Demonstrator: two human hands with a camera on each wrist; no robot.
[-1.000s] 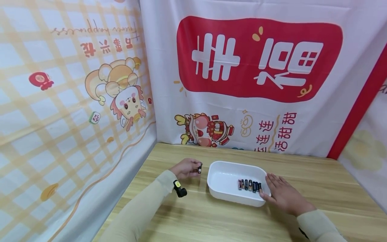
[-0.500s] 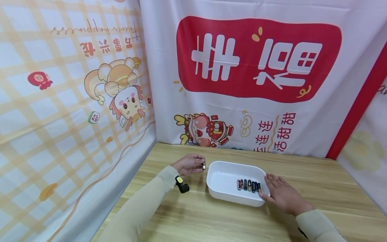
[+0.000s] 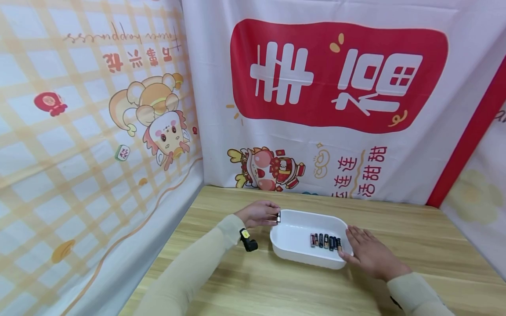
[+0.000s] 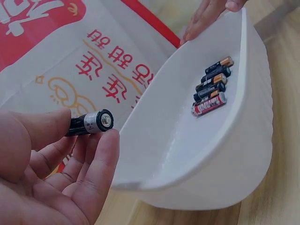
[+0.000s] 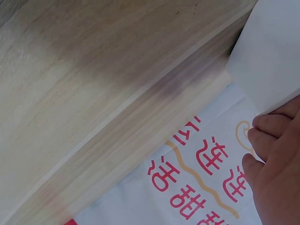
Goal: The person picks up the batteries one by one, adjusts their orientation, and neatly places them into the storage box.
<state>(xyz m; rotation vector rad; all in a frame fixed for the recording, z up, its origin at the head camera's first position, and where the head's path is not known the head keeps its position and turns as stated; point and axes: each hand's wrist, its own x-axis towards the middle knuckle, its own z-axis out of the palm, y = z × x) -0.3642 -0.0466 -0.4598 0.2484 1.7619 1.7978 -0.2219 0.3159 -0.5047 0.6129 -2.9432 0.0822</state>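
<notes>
My left hand [image 3: 258,213] pinches a black-and-silver battery [image 4: 91,123] between thumb and fingers, its silver end facing out in the left wrist view. This hand is at the left end of a white plastic tub [image 3: 308,260], overlapping its rim in the head view. Several batteries [image 3: 321,241] lie side by side in a row on the tub's floor, toward its right end; the nearest in the left wrist view is a red-and-silver battery [image 4: 209,103]. At the right end, my right hand [image 3: 373,255] holds the tub, fingers along the outer wall and thumb over the rim.
The tub stands on a light wood table [image 3: 245,285]. A white printed cloth [image 3: 316,140] hangs behind the table, and a checked cloth [image 3: 99,175] covers the left side. A black device with a yellow mark [image 3: 248,239] is strapped to the left wrist.
My left hand has moved right with the battery, from beside the tub to its left rim. The right hand, the tub and the row of batteries stay in place.
</notes>
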